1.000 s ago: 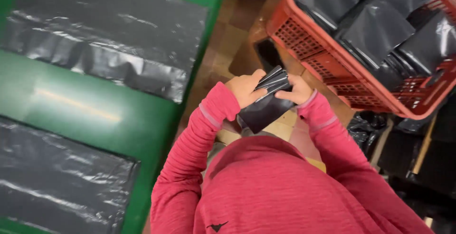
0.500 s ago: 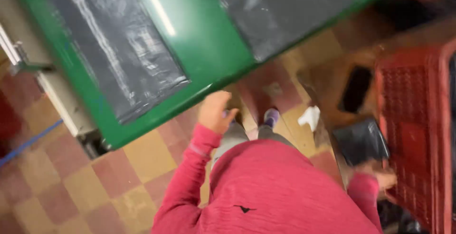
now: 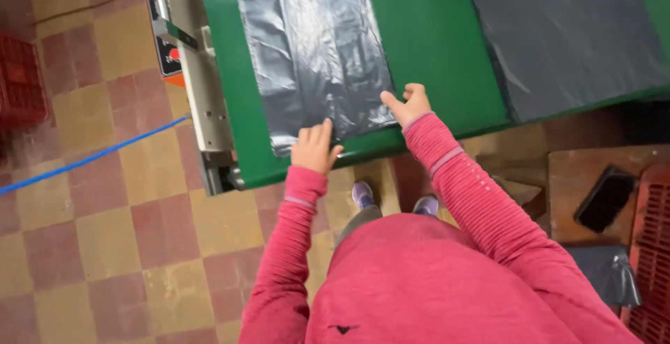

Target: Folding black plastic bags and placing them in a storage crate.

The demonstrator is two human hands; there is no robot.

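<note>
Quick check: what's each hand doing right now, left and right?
Left hand: open, fingers spread flat on the near edge of the grey plastic bag, gripping nothing.
Right hand: open, resting at the same bag's near corner on the green table.

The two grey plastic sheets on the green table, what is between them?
Only a bare strip of the green table lies between the left grey plastic sheet and the right grey plastic sheet, in the head view.

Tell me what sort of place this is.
Probably a small workshop or factory line for plastic bags. A wide green conveyor belt carries flat grey plastic bags; a red plastic crate stands beside it, and the checkered tile floor is worn. Both hands, left hand and right hand, rest at a bag's edge.
</note>
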